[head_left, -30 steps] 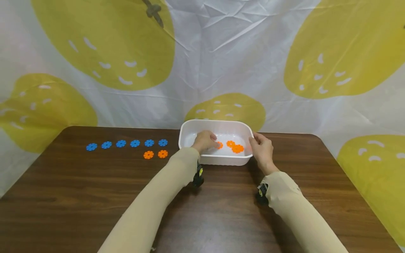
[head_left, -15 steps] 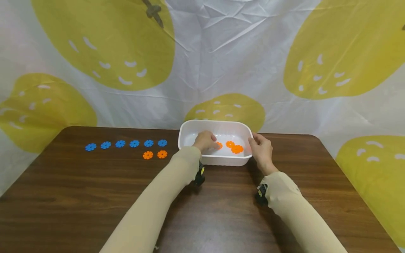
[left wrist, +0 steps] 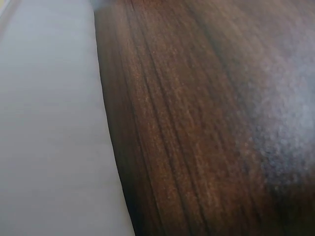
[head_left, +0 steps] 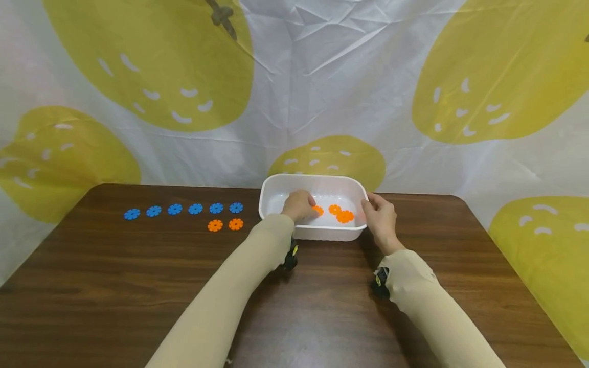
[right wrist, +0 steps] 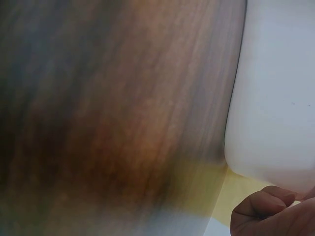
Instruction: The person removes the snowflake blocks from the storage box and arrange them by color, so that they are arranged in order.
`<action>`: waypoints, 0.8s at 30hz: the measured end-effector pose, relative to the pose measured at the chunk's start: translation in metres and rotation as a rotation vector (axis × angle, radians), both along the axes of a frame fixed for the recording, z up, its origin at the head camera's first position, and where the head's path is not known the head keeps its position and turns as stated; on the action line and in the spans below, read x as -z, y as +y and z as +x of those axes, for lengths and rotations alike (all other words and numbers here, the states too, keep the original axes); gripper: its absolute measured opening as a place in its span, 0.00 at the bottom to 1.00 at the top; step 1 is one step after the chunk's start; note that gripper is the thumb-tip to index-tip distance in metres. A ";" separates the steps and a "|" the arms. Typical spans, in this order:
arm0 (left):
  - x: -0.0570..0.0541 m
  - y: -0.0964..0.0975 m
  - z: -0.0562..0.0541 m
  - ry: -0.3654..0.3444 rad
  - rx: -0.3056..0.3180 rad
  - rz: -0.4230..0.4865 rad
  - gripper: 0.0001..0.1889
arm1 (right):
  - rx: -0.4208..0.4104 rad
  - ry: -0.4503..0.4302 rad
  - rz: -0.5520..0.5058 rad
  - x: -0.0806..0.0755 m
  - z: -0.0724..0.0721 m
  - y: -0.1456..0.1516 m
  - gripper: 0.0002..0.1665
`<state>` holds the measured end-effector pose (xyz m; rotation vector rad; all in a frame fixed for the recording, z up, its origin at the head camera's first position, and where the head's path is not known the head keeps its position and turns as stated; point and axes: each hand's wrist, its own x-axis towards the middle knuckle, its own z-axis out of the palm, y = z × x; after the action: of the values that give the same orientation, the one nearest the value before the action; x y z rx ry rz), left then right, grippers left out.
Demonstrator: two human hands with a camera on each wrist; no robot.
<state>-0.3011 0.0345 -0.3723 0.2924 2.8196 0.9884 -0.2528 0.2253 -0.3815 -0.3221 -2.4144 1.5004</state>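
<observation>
My left hand (head_left: 299, 204) reaches over the near rim into a white plastic basin (head_left: 329, 233). Its thumb and index finger pinch the edge of an orange snowflake disc (head_left: 318, 210), partly hidden by the fingertips. Further right in the basin lie more orange discs (head_left: 345, 216), some overlapping. At the basin's right end my right hand (head_left: 381, 217) grips the rim, thumb toward the inside. The right wrist view shows curled fingers (right wrist: 266, 202) against the basin's outer corner. Only the basin's outer wall (left wrist: 54, 118) and wood fill the left wrist view, so the left hand is hidden there.
Blue snowflake discs (head_left: 195, 208) form a row on the brown wooden table (head_left: 138, 286), left of the basin. Two orange discs (head_left: 225, 225) lie below that row's right end. Behind the table's far edge hangs a white cloth (head_left: 285, 112) with large yellow prints.
The left fingertips have shifted slightly over the orange disc in the basin. The right hand keeps its grip on the rim, and the discs on the table stay put.
</observation>
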 end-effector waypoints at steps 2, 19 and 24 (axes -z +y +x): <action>0.000 0.000 0.000 0.005 0.001 -0.006 0.14 | 0.000 0.002 -0.004 0.000 0.000 0.000 0.23; -0.003 0.002 0.002 0.089 0.035 -0.058 0.13 | 0.009 -0.004 -0.004 0.000 -0.001 0.000 0.23; -0.001 0.002 0.001 0.108 0.051 -0.036 0.13 | 0.003 -0.003 -0.010 0.001 -0.001 0.000 0.23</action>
<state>-0.2997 0.0362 -0.3714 0.4241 2.9068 0.9371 -0.2541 0.2250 -0.3823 -0.3304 -2.4083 1.5124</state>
